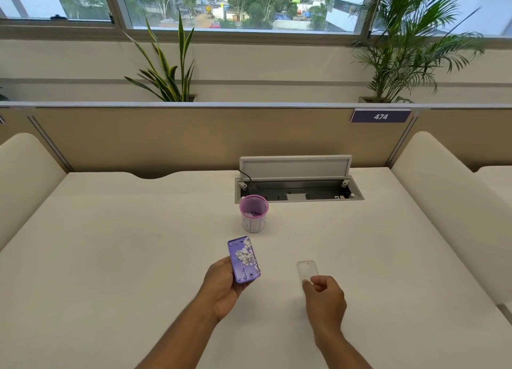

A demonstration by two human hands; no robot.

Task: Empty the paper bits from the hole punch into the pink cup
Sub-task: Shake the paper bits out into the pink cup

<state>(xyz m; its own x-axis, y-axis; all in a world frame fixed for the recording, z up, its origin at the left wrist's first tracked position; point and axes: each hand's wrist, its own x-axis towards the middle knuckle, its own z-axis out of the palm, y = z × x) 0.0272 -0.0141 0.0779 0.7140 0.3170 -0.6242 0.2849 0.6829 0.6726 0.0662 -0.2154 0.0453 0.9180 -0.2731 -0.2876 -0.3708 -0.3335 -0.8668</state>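
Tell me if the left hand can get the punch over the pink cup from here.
Probably yes. The left hand holds the punch just short of the cup, with only bare table between them.

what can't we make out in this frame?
Head view, the only one:
- Top side of the purple hole punch: turned away, and the left hand covers its near edge.
- Pink cup contents: too small; its wall shadows the bottom.
- Clear cover: near end is behind the right hand; grip unclear.
- Writing on the cup: too small to read.
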